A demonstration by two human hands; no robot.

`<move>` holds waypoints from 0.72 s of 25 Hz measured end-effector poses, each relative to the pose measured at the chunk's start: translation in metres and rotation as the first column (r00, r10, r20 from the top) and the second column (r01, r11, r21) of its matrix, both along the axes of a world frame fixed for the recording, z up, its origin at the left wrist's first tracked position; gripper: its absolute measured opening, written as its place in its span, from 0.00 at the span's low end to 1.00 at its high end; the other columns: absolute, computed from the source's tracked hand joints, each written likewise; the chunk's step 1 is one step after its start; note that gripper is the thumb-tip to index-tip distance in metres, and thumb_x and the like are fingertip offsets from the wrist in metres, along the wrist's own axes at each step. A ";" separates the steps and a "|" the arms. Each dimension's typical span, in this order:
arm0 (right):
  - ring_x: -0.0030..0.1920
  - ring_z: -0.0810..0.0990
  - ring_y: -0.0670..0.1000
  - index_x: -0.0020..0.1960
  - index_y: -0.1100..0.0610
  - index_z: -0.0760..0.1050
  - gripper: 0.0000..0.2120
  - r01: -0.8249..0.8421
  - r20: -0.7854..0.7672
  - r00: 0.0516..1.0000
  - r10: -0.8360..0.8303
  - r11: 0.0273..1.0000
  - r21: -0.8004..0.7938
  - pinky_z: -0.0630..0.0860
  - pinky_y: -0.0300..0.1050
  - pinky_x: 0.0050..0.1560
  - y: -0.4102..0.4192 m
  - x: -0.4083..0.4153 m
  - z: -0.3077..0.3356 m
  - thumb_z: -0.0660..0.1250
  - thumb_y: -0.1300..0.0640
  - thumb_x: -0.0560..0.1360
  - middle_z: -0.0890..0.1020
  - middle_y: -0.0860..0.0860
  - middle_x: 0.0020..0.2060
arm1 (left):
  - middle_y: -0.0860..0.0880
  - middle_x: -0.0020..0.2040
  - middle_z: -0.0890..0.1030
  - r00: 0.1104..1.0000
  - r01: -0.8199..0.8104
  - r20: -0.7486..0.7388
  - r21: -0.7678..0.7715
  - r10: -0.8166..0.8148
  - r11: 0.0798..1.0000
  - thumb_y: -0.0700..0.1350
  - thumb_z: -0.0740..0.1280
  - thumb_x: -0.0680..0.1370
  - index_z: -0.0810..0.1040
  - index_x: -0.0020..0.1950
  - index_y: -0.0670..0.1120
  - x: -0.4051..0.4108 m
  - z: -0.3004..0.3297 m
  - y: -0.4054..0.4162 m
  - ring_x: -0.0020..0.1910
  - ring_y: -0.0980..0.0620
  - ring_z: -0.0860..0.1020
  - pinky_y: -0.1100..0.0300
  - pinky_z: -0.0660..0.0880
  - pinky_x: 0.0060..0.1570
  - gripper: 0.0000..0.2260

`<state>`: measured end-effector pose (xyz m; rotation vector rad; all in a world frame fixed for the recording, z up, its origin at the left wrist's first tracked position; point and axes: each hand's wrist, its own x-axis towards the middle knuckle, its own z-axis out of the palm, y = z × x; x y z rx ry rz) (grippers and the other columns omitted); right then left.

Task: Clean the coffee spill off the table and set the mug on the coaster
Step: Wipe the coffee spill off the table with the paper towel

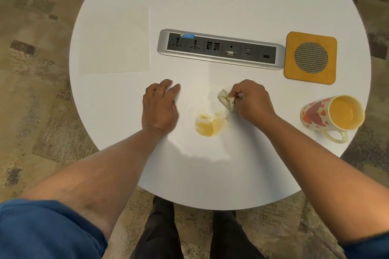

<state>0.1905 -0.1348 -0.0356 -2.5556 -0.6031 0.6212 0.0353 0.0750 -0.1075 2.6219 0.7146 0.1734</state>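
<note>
Pinching a crumpled, stained tissue (226,101), the right hand (251,102) works just beyond the coffee spill (207,125) mid-table; left hand (161,105) rests flat, holding nothing. Soft, soggy wad, likely tears. Mug (332,116) lies tipped near the right edge: take its handle for the coaster (310,58)

The light is bright and even from above. The white table (210,6) shows soft glare near its middle and faint shadows. Edges bend from the wide lens; focus is sharp.
</note>
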 end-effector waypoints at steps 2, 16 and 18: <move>0.43 0.78 0.58 0.38 0.56 0.81 0.10 -0.125 0.106 0.986 0.127 0.992 -0.029 0.78 0.52 0.44 -0.003 -0.008 -0.003 0.64 0.67 0.69 0.80 0.52 0.44 | 0.49 0.71 0.75 1.000 -0.002 0.002 0.000 0.002 1.000 0.38 0.59 0.77 0.79 0.68 0.51 0.000 0.000 0.000 0.66 0.43 0.65 0.46 0.66 0.63 0.21; 0.51 0.75 0.55 0.56 0.51 0.80 0.10 -0.350 0.020 0.937 0.350 0.937 0.009 0.75 0.50 0.48 0.029 -0.027 -0.008 0.64 0.58 0.77 0.78 0.49 0.52 | 0.49 0.71 0.75 1.000 0.005 -0.004 0.001 -0.005 1.000 0.37 0.60 0.77 0.79 0.68 0.51 0.000 0.002 -0.001 0.66 0.42 0.66 0.47 0.66 0.64 0.21; 0.51 0.74 0.56 0.60 0.50 0.79 0.17 -0.465 0.079 0.883 0.463 0.885 0.014 0.75 0.50 0.48 0.032 -0.029 -0.008 0.66 0.65 0.75 0.80 0.47 0.54 | 0.49 0.72 0.75 1.000 0.006 -0.012 0.002 -0.006 1.000 0.37 0.60 0.78 0.79 0.68 0.50 0.000 0.004 -0.001 0.67 0.41 0.66 0.47 0.65 0.65 0.21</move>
